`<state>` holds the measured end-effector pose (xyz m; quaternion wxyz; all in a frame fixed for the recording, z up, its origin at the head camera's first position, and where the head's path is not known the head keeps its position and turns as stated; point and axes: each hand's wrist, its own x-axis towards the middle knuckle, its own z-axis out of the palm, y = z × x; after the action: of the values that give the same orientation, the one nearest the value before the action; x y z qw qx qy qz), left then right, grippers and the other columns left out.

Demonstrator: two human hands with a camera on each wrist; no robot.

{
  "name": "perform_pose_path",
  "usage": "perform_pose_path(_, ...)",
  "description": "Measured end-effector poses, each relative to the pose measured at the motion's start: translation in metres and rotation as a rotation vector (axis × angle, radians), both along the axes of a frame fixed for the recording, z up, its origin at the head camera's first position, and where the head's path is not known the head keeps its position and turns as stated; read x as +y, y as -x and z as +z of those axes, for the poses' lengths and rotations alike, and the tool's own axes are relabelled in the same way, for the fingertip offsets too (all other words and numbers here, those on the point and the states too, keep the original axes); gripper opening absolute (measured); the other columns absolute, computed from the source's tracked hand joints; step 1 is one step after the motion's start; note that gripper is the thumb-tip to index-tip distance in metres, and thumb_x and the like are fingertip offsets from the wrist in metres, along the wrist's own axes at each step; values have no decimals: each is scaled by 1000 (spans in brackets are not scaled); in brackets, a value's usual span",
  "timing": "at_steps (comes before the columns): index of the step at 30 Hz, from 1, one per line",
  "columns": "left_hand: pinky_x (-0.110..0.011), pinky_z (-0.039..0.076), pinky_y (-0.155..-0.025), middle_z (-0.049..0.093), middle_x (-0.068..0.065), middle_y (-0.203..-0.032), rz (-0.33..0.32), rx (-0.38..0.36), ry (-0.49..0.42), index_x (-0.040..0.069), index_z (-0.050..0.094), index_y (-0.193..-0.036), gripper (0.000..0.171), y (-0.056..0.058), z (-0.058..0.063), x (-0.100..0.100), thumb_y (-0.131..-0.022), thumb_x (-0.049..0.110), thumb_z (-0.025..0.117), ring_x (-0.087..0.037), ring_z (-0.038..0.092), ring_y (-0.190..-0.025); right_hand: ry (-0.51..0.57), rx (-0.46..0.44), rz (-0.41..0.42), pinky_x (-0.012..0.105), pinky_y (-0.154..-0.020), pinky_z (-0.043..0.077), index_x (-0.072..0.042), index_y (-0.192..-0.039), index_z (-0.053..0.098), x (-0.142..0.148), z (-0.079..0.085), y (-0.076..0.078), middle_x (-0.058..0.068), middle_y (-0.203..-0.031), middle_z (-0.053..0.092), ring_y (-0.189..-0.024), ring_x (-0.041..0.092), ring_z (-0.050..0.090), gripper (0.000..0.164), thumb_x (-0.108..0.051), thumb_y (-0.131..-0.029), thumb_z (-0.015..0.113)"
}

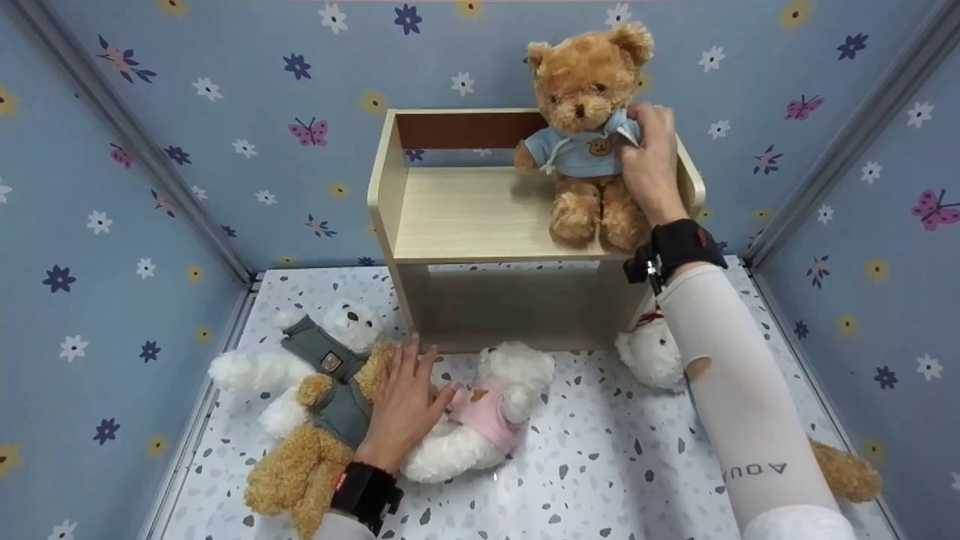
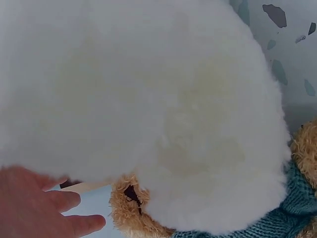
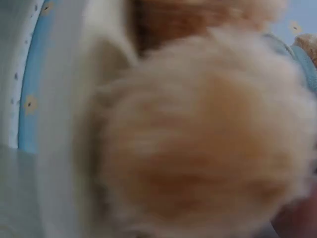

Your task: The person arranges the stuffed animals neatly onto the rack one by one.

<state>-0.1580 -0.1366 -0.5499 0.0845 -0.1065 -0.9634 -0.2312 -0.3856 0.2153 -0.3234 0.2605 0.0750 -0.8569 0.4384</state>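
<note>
A brown teddy bear (image 1: 589, 90) in a blue hoodie sits upright on the upper board of a small wooden shelf (image 1: 472, 217), near its right side. My right hand (image 1: 651, 161) grips the bear by its arm and sleeve; in the right wrist view blurred brown fur (image 3: 203, 134) fills the middle. Fingers spread, my left hand (image 1: 405, 409) lies over a brown bear (image 1: 300, 465) in green clothes, its thumb toward a white plush (image 1: 517, 375) in a pink shirt. White fur (image 2: 148, 89) covers much of the left wrist view, with the left fingers (image 2: 84, 224) straight below it.
Behind the green-clothed bear lies a white bear (image 1: 352, 326) in a grey-green outfit. Another white plush (image 1: 652, 352) is by the shelf's right foot, partly behind my right arm. A brown furry limb (image 1: 847, 472) shows at the right. Flowered panels (image 1: 135, 262) wall in the speckled table (image 1: 585, 465).
</note>
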Motion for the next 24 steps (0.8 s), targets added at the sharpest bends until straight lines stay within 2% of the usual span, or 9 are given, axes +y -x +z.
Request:
perform_pose_path(2, -69, 22, -118, 26, -27, -165, 2, -7, 3, 0, 46, -153, 74, 0, 0, 0, -100, 48, 64, -51, 22, -151, -55, 28, -18, 30, -97, 38, -1, -115, 62, -2, -5, 0, 10, -121, 42, -110, 21, 44, 14, -2, -102, 56)
perform_pose_path(6, -69, 23, -118, 25, -26, -166, 9, -24, 2, 1, 45, -154, 75, -1, 1, 0, -100, 50, 64, -50, 20, -152, -314, 139, -149, 42, -111, 36, -2, -117, 66, -6, -7, -2, 22, -135, 44, -129, 35, 44, 18, -4, -100, 62)
perform_pose_path(8, -70, 23, -117, 24, -25, -166, 8, -33, -3, 1, 45, -154, 75, -2, 1, 2, -100, 50, 64, -49, 19, -152, -472, 196, -238, 52, -118, 30, 0, -116, 69, -6, -5, -4, 26, -141, 46, -141, 42, 38, 19, -3, -98, 63)
perform_pose_path(10, -70, 23, -117, 23, -25, -167, 2, -40, -10, 1, 45, -154, 75, -3, 1, 3, -100, 50, 64, -49, 19, -152, -587, 208, -308, 59, -122, 21, 2, -115, 71, -7, -1, -6, 24, -146, 48, -150, 42, 29, 20, -4, -99, 60)
perform_pose_path(12, -69, 22, -118, 23, -25, -167, -3, -41, -12, 1, 45, -154, 75, -4, 2, 3, -100, 49, 64, -49, 19, -152, -672, 186, -359, 64, -122, 16, 4, -114, 72, -8, 3, -7, 23, -148, 49, -153, 40, 25, 22, -2, -99, 56)
perform_pose_path(14, -68, 21, -119, 23, -26, -167, -3, -39, -12, 1, 45, -154, 75, -4, 3, 3, -100, 49, 64, -48, 19, -152, -726, 120, -387, 65, -122, 12, 5, -111, 73, -8, 7, -8, 22, -150, 49, -155, 39, 22, 23, -4, -100, 56)
perform_pose_path(19, -67, 22, -119, 24, -26, -166, 6, -30, -4, 1, 45, -154, 75, -6, 4, 2, -100, 50, 64, -49, 19, -152, -798, -61, -386, 68, -121, 2, 6, -109, 73, -4, 15, -12, 23, -155, 45, -158, 39, 10, 26, -16, -101, 61)
perform_pose_path(21, -68, 23, -118, 26, -26, -166, 6, -20, 2, 0, 47, -153, 75, -6, 4, 2, -100, 50, 64, -50, 20, -152, -808, -94, -377, 69, -121, 1, 5, -114, 71, -3, 18, -14, 24, -156, 44, -158, 39, 8, 33, -23, -103, 61)
perform_pose_path(24, -68, 24, -118, 27, -27, -165, 1, -13, 3, 0, 48, -152, 74, -6, 5, 2, -100, 49, 64, -50, 23, -151, -809, -124, -362, 70, -120, -1, 3, -129, 65, -1, 24, -18, 26, -157, 40, -157, 41, 7, 47, -36, -105, 58)
